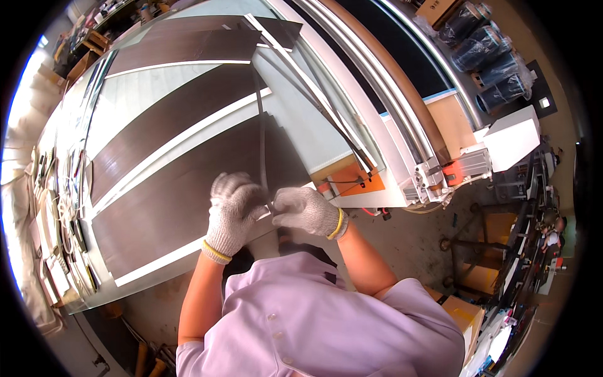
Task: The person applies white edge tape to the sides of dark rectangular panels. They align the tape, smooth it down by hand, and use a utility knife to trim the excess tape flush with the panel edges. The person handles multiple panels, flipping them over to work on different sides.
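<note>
My left hand (232, 210) and my right hand (304, 210) wear pale knitted gloves with yellow cuffs and meet in front of my body at the table's near edge. Between their fingertips is the near end of a long, thin dark strip (262, 138), which runs away from me over the table. Both sets of fingers are bent inward around that end, and a small white bit shows there. Left fingers are slightly blurred. Beneath and to the left lie large dark brown sheets (169, 195) with white edges.
The glass-topped table (119, 286) carries long white strips (308, 81) on the right and bundled thin strips (69, 213) at the left. An orange pad (358, 180) lies near the right corner. Beyond is a roller machine (402, 100); wrapped dark rolls (480, 47) stand far right.
</note>
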A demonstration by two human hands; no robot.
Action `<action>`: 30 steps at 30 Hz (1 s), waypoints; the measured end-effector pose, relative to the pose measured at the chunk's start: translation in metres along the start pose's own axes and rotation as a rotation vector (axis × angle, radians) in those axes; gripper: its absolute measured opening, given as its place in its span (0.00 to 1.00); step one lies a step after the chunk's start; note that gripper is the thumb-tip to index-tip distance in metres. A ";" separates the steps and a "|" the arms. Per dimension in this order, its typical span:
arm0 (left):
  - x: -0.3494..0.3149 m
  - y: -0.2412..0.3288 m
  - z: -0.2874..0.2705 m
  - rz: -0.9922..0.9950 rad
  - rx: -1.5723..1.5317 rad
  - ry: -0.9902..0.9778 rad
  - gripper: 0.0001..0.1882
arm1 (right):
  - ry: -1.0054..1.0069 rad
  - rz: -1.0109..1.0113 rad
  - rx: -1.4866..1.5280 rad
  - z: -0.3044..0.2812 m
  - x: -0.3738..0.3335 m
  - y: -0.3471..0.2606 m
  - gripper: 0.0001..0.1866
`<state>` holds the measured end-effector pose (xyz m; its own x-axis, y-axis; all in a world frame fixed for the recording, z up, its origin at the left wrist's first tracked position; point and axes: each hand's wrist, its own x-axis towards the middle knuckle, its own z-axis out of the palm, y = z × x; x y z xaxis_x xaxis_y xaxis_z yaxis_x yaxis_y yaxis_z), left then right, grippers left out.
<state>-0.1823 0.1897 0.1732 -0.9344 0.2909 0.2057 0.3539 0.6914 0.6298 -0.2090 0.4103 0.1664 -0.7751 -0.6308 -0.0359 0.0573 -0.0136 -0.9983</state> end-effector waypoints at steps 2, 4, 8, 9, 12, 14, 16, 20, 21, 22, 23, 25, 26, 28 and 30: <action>0.013 0.026 -0.014 0.003 0.059 0.071 0.25 | -0.061 0.003 -0.169 -0.005 0.001 -0.011 0.08; 0.020 0.035 -0.025 0.092 0.079 0.093 0.18 | -0.119 0.005 -0.230 -0.007 -0.003 -0.024 0.07; 0.013 0.021 -0.039 0.176 -0.111 -0.201 0.11 | -0.193 -0.066 0.050 -0.008 -0.005 -0.031 0.08; 0.011 0.022 -0.038 0.134 -0.219 -0.178 0.11 | -0.200 -0.099 0.169 -0.008 -0.004 -0.028 0.08; 0.004 0.031 -0.031 -0.041 -0.512 -0.083 0.10 | -0.190 0.032 0.457 -0.006 -0.001 -0.019 0.12; -0.003 0.028 -0.026 -0.162 -0.656 -0.109 0.09 | -0.229 0.101 0.608 -0.005 0.004 -0.014 0.15; -0.006 0.028 -0.024 -0.242 -0.722 -0.132 0.07 | -0.274 0.139 0.718 -0.005 0.009 -0.005 0.17; -0.013 0.018 -0.019 -0.326 -0.883 -0.153 0.08 | -0.322 0.223 0.870 0.002 0.015 0.000 0.19; -0.014 0.017 -0.017 -0.355 -0.932 -0.152 0.08 | -0.314 0.263 0.910 0.003 0.015 -0.001 0.19; -0.015 0.017 -0.016 -0.384 -0.981 -0.150 0.08 | -0.313 0.249 0.930 0.004 0.015 -0.001 0.19; -0.015 0.017 -0.016 -0.392 -0.987 -0.147 0.09 | -0.311 0.234 0.949 0.005 0.015 0.000 0.18; -0.016 0.018 -0.016 -0.408 -1.002 -0.142 0.10 | -0.307 0.212 0.899 0.006 0.016 0.002 0.17; -0.017 0.019 -0.017 -0.439 -1.046 -0.139 0.10 | -0.305 0.205 0.827 0.005 0.019 0.003 0.17; -0.017 0.023 -0.020 -0.499 -1.134 -0.135 0.11 | -0.299 0.186 0.775 0.006 0.021 0.005 0.16; -0.017 0.024 -0.021 -0.500 -1.154 -0.131 0.11 | -0.296 0.165 0.810 0.007 0.022 0.005 0.15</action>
<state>-0.1592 0.1874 0.2005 -0.9210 0.2736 -0.2773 -0.3393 -0.2135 0.9161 -0.2208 0.3908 0.1609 -0.5289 -0.8471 -0.0516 0.6708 -0.3800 -0.6369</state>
